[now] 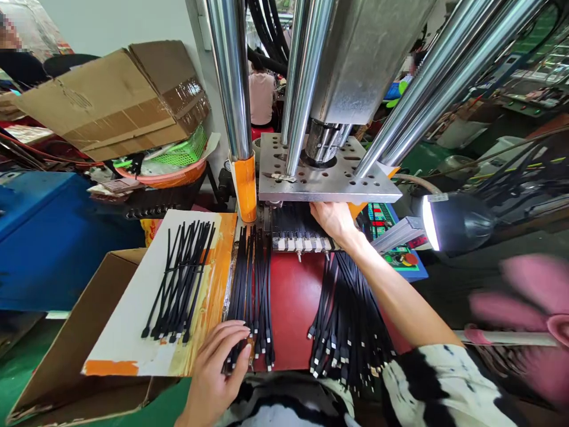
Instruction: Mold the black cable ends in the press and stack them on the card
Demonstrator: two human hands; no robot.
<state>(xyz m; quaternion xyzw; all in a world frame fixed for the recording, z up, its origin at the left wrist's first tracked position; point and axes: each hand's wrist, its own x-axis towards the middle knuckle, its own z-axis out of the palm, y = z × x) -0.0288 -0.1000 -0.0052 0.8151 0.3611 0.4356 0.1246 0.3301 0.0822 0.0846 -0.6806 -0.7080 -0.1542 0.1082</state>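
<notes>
My right hand point(332, 220) reaches under the thick metal plate point(329, 188) of a press, just above the fixture point(304, 242) with its row of white blocks. Its fingertips are hidden there, so whether they hold anything does not show. Black cables point(293, 218) lie across that fixture beneath the plate. Lower left, my left hand point(220, 359) is open, fingers loosely bent and thumb apart, at the plug ends of several black flat cables point(251, 284). A larger heap of black cables point(347, 320) hangs over the red surface point(291, 296) under my right forearm.
A tied bundle of cables point(180, 284) lies on a white board point(137, 308) at left, above an open carton point(89, 332). Steel columns point(231, 83) frame the press. A lit lamp point(453, 220), a button panel point(402, 261) and a pink fan point(528, 296) stand right.
</notes>
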